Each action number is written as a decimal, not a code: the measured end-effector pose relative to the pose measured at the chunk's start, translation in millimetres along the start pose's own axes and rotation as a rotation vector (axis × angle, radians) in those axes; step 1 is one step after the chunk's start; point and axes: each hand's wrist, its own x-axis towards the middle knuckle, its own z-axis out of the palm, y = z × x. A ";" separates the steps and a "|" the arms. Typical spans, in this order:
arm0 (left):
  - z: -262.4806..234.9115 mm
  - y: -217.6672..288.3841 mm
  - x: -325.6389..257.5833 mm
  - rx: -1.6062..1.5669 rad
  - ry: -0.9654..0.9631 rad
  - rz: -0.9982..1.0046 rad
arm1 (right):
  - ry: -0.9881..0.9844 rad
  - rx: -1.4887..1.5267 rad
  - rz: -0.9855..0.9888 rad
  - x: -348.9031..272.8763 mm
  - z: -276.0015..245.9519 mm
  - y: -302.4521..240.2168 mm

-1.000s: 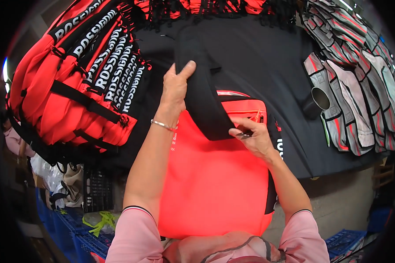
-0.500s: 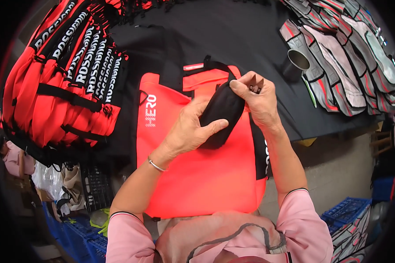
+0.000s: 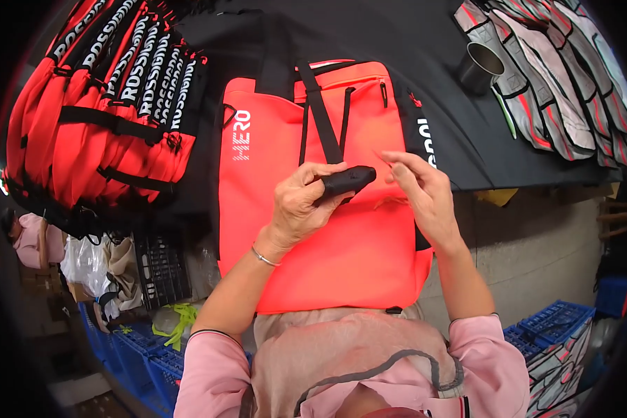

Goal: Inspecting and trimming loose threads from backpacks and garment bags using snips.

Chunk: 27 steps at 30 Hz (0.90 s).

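Left hand (image 3: pixel 301 202): fingers curled around black strap pad (image 3: pixel 346 181)
Right hand (image 3: pixel 419 189): loosely open, empty, just beside the pad
Beneath: orange bag (image 3: pixel 327 258)

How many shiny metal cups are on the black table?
1: a metal cup stands on the black table, far right of the red bag, beside the grey patterned pieces. Others may be hidden.

I see the bag (image 3: pixel 313 230) lying flat on the table (image 3: pixel 432 42) under both my hands. A stack of bags (image 3: pixel 104 104) sits left of my left hand (image 3: pixel 299 205); a metal cup (image 3: pixel 479 66) stands beyond my right hand (image 3: pixel 418 191).
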 end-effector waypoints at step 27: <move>-0.4 2.4 0.8 -0.062 -0.116 -0.002 | 0.004 -0.088 -0.075 -14.3 -4.0 -2.7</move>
